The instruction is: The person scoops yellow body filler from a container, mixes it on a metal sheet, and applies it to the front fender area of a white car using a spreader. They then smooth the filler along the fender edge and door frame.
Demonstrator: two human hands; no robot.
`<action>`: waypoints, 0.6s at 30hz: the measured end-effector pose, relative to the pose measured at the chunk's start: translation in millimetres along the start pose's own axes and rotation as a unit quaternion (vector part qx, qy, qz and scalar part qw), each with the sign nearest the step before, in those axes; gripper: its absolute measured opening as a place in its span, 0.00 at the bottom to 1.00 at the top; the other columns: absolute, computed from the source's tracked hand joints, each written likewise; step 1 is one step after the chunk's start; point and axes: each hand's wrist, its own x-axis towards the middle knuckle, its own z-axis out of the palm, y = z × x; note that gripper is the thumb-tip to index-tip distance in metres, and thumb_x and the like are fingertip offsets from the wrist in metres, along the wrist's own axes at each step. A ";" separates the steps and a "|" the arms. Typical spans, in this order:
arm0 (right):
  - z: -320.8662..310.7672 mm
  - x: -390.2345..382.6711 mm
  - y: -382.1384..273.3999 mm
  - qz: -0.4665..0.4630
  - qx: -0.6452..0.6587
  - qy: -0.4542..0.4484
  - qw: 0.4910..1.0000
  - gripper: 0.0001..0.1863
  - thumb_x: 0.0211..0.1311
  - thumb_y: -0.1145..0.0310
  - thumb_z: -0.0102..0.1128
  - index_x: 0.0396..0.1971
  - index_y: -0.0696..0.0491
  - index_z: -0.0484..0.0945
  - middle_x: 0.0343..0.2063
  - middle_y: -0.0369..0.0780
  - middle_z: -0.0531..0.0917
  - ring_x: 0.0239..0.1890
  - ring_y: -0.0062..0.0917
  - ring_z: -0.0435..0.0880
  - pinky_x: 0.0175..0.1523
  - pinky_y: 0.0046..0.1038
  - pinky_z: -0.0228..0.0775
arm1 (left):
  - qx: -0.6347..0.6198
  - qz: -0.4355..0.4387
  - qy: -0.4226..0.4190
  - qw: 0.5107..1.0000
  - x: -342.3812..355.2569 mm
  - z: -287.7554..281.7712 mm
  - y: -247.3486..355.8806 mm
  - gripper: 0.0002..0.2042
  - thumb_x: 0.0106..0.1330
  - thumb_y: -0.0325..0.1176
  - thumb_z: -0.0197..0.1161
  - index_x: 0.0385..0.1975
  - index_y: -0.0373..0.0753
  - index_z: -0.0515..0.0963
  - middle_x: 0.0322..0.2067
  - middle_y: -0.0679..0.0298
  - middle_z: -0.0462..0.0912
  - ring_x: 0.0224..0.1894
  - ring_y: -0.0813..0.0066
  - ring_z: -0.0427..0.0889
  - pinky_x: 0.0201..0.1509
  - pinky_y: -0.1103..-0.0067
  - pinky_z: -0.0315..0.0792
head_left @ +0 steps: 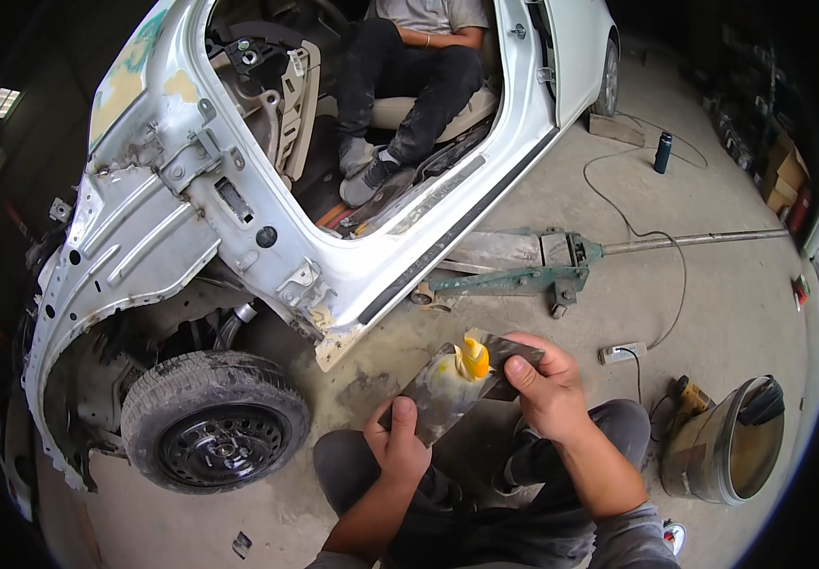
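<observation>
Gripping a metal board (438, 394) w/ my left hand (398, 444), I see yellow filler (472, 360) on it, over my knees. My right hand (544, 389) clenches a scraper (509, 353); its blade edge is hidden behind the filler. Seated person (419, 66) in the car (191, 190) is cut off at the chest.

— What is that plate (438, 398) in the hands made of?

— Thin sheet metal, dull grey, smeared and scratched. A glossy yellow blob of putty (472, 359) sits on it, wet and smooth, under a darker metal blade (509, 353).

— And the car body (239, 218)?

— Painted steel, white and fairly shiny on the sill, sanded matt with yellowish filler patches higher up. The tyre (208, 417) is rough, dusty black rubber on a matt black steel wheel.

— The floor (713, 284)?

— Bare concrete, grey, stained and gritty. The jack (514, 275) on it is chipped green-painted metal with a bare steel handle. The bucket (727, 441) looks like tarnished metal, dented and grimy.
</observation>
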 end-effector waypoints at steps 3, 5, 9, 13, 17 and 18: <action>-7.5 -4.9 -0.8 -0.081 -0.313 -0.037 0.946 0.13 0.60 0.80 0.52 0.44 0.57 0.77 0.34 0.41 0.80 0.35 0.26 0.77 0.43 0.22 0.68 | -0.006 0.010 0.007 1.000 4.3 2.4 2.9 0.13 0.65 0.35 0.58 0.33 0.27 0.76 0.30 0.66 0.77 0.32 0.83 0.72 0.37 0.85 0.66; -9.7 -7.8 0.3 -0.104 -0.380 0.005 0.919 0.13 0.58 0.82 0.53 0.43 0.57 0.78 0.33 0.42 0.79 0.34 0.27 0.77 0.41 0.23 0.69 | 0.031 0.046 -0.008 0.998 9.6 -6.7 -1.5 0.14 0.65 0.36 0.57 0.35 0.27 0.76 0.30 0.66 0.78 0.32 0.81 0.73 0.37 0.84 0.68; 11.3 -10.8 1.4 -0.277 -0.406 0.059 0.869 0.17 0.52 0.84 0.55 0.42 0.56 0.79 0.34 0.43 0.78 0.36 0.32 0.78 0.41 0.26 0.71 | 0.179 0.145 -0.026 0.973 2.7 -0.7 -4.5 0.16 0.66 0.36 0.55 0.40 0.25 0.76 0.32 0.60 0.80 0.33 0.76 0.77 0.38 0.82 0.70; 32.4 -20.6 4.9 -0.307 -0.447 -0.011 0.840 0.17 0.50 0.84 0.58 0.41 0.56 0.80 0.37 0.45 0.78 0.36 0.36 0.78 0.40 0.27 0.71 | 0.240 0.223 -0.075 0.942 3.6 -0.5 -8.4 0.17 0.67 0.36 0.53 0.41 0.24 0.76 0.32 0.57 0.81 0.34 0.74 0.78 0.38 0.81 0.70; 21.1 -25.7 11.5 -0.223 -0.391 -0.046 0.892 0.14 0.53 0.83 0.57 0.41 0.56 0.80 0.37 0.44 0.78 0.37 0.33 0.78 0.40 0.25 0.71 | 0.243 0.235 -0.057 0.939 11.3 4.7 -1.0 0.17 0.67 0.36 0.53 0.40 0.24 0.76 0.31 0.56 0.82 0.32 0.73 0.79 0.36 0.81 0.71; 22.2 -22.5 11.1 -0.242 -0.374 -0.003 0.895 0.16 0.50 0.85 0.57 0.41 0.56 0.80 0.37 0.45 0.78 0.36 0.35 0.78 0.40 0.26 0.71 | 0.244 0.241 -0.053 0.938 11.2 6.8 1.6 0.17 0.67 0.36 0.53 0.39 0.24 0.76 0.31 0.56 0.82 0.32 0.72 0.79 0.36 0.81 0.71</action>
